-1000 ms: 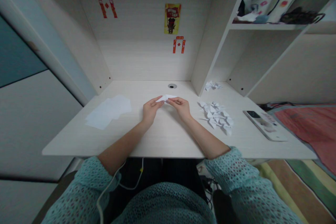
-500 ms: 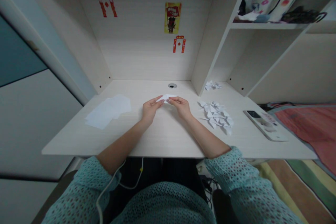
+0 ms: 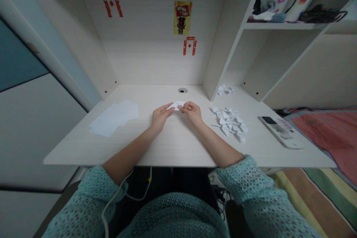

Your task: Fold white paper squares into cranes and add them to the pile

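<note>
A small piece of folded white paper (image 3: 177, 105) is held between my two hands, over the back middle of the desk. My left hand (image 3: 161, 115) pinches its left end between thumb and fingers. On the right, my right hand (image 3: 192, 112) grips the other end, its fingers curled and thumb pressed on the near edge. The fingers cover part of the paper, so its full shape is hidden. Off to the left lie flat white paper sheets (image 3: 114, 118), overlapping one another. To the right is a pile of folded white paper pieces (image 3: 230, 122).
More folded paper pieces (image 3: 225, 90) lie behind the upright panel. A phone (image 3: 281, 132) rests at the desk's right. The desk (image 3: 178, 145) has a cable hole (image 3: 182, 90) at the back. A white cable (image 3: 111, 202) crosses my left sleeve. Bags (image 3: 292, 2) stand on the shelf.
My right hand's fingers have curled in more, and its grip on the paper has shifted slightly. The left hand stays nearly still. The piles look the same.
</note>
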Available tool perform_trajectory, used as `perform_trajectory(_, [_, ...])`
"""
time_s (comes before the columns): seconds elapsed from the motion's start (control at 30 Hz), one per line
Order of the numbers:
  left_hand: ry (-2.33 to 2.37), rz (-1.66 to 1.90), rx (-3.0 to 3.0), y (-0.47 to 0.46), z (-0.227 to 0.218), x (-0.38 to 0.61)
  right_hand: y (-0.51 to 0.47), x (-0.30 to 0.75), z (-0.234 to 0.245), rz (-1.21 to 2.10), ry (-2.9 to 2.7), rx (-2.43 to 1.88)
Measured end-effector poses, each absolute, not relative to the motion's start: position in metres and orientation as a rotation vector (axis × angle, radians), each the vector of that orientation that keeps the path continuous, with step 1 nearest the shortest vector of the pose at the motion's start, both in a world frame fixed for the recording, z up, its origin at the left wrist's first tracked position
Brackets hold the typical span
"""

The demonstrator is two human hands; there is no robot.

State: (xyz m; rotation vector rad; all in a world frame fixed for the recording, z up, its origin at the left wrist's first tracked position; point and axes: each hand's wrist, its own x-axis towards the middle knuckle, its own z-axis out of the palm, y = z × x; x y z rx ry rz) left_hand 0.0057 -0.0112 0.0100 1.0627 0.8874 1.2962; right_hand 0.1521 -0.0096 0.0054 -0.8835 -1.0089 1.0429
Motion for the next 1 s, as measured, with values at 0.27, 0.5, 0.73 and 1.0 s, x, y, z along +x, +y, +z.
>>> perform_trajectory(0.27, [0.965, 1.346, 1.163, -0.013, 0.01, 0.008, -0.016, 0.142, 0.005, 0.947, -1.023, -0.894])
perform_trajectory(0.5, [0.981, 1.369, 1.089, -0.012, 0.011, 0.008, -0.017, 0.138, 0.005, 0.948, -1.01, -0.886])
perform_trajectory(0.73, [0.838, 1.274, 1.096, -0.011, 0.013, 0.006, -0.014, 0.146, 0.011, 0.947, -0.956, -0.881])
perform_trajectory(1.0, [0.789, 1.214, 1.097, -0.012, 0.015, 0.005, -0.007, 0.151, 0.008, 1.003, -0.925, -0.841])
